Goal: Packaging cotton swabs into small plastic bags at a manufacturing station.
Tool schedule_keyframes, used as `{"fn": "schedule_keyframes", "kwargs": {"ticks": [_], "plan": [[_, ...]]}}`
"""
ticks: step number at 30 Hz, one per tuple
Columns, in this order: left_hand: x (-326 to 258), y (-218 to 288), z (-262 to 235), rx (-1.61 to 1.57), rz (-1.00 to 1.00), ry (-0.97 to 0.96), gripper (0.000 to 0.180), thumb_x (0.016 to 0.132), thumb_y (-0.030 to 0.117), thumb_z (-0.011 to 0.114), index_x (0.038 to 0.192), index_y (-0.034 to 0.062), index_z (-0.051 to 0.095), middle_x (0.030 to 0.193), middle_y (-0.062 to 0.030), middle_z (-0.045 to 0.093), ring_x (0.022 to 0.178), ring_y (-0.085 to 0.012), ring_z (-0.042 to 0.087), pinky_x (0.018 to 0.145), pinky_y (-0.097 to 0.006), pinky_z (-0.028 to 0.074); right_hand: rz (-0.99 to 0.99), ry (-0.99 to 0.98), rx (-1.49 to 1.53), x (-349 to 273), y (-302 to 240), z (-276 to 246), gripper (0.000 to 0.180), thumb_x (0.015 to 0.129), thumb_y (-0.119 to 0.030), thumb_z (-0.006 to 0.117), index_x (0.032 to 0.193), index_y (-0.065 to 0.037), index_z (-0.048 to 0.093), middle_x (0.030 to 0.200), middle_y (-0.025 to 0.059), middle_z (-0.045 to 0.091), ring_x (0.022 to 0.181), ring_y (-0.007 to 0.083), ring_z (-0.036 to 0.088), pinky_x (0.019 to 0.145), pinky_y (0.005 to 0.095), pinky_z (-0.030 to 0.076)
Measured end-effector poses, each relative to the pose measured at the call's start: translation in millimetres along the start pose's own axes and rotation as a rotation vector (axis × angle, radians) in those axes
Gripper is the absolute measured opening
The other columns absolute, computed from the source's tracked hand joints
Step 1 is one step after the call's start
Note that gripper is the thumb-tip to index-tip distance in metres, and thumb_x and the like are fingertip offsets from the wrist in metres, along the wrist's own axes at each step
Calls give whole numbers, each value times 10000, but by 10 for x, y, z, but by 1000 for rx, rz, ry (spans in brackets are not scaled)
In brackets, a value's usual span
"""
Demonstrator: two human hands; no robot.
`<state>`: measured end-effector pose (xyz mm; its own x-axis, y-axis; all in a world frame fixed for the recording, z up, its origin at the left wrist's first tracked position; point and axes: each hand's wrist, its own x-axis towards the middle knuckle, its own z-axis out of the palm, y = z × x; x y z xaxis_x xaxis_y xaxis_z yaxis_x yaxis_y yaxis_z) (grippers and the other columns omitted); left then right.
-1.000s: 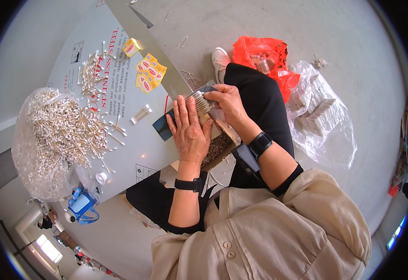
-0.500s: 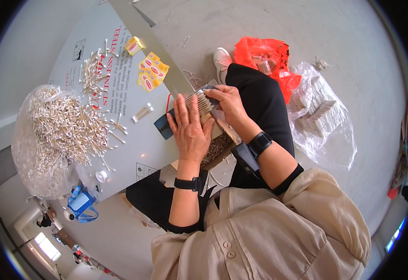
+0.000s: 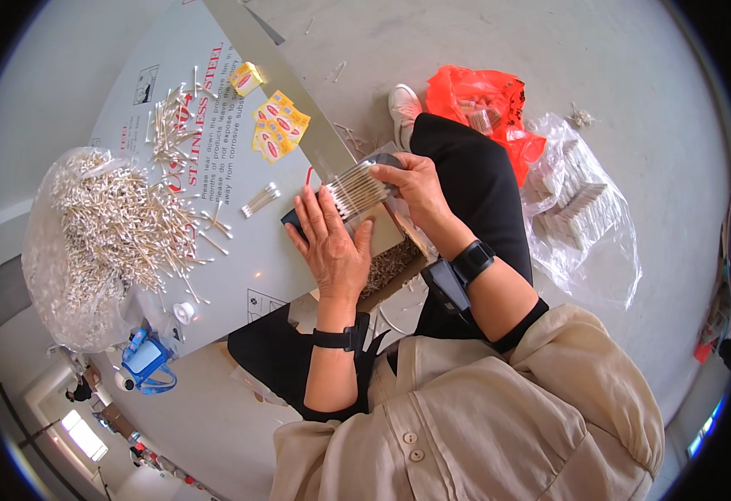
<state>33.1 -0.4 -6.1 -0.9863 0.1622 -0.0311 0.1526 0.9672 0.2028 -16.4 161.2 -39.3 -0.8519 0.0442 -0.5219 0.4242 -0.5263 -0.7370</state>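
A: Head view, only one on offer. Left hand (image 3: 329, 244) lies flat and open, fingers spread, palm pressing on a row of cotton swabs (image 3: 357, 190) at the near edge of the grey table (image 3: 131, 117). Right hand (image 3: 416, 185) is curled round the far end of that row, thumb and fingers pinching it.

B: Risks?

A: The row sits right at the table edge, over the lap. If the left palm lifts or the right pinch slackens, my guess is swabs roll off toward the floor. A dark tray (image 3: 294, 219) seems to sit under them; a nudge could tip it.

B: And the big heap?

A: Loose pile of swabs (image 3: 115, 225) on clear plastic, well apart to the left. Stragglers lie beside it; a sweeping forearm could scatter them.

B: Anything unclear?

A: Left palm hides most of the tray, so its shape is uncertain. A box below the table edge (image 3: 390, 263) is half covered. Orange bag (image 3: 478, 100) contents are too small to tell. Fisheye bends the table edge.
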Motion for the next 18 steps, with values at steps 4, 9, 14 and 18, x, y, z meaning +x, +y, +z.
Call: {"fn": "schedule_keyframes", "kwargs": {"ticks": [4,9,14,18], "plan": [[4,5,19,-51,-22,23,862,955,582,448,1540,8,177,1606,-187,161,1496,-358,118,1167,-592,74,0,52,14,28,35,-16,118,836,-125,736,794,-16,725,658,-21,643,542,44,499,492,219,365],[12,48,26,32,-10,-10,848,964,586,421,1540,12,179,1602,-208,160,1490,-376,126,1152,-611,92,-53,56,-69,11,16,-3,114,828,-127,735,786,-21,734,636,-35,627,548,41,495,497,233,363],[3,72,46,49,17,29,866,959,593,427,1533,-6,182,1600,-210,166,1491,-380,119,1151,-614,88,-80,89,-160,39,44,0,137,811,-156,751,775,-25,733,606,-38,597,544,36,478,497,242,359],[75,23,-3,-5,11,41,783,971,488,483,1491,-52,256,1574,-230,223,1475,-391,168,1153,-586,128,-68,76,-124,55,76,-22,161,816,-181,753,757,-35,721,601,-43,579,531,38,451,491,250,343]]}}
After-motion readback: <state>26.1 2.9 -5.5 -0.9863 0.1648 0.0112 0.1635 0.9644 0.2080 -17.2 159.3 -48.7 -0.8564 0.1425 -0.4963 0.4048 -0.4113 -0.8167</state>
